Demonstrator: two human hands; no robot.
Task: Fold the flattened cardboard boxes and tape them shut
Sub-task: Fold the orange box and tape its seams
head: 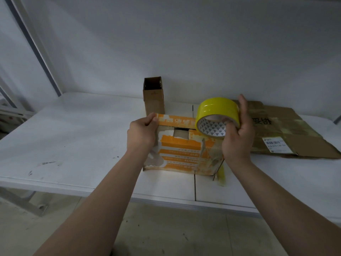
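Pinching orange box (180, 152) top-left edge: left grip (141, 134) | right grip (238, 139) clasps tape roll (215, 109) over box's right corner

the left hand (142, 133) grips the top left edge of an orange box (181, 152) standing on the white table (73, 137). the right hand (239, 133) holds a yellow tape roll (217, 115) at the box's top right corner. a small open brown box (154, 97) stands behind. a flattened cardboard box (295, 133) lies at the right.

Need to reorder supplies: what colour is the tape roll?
The tape roll is yellow, its core white with dark triangles; the head view shows it.
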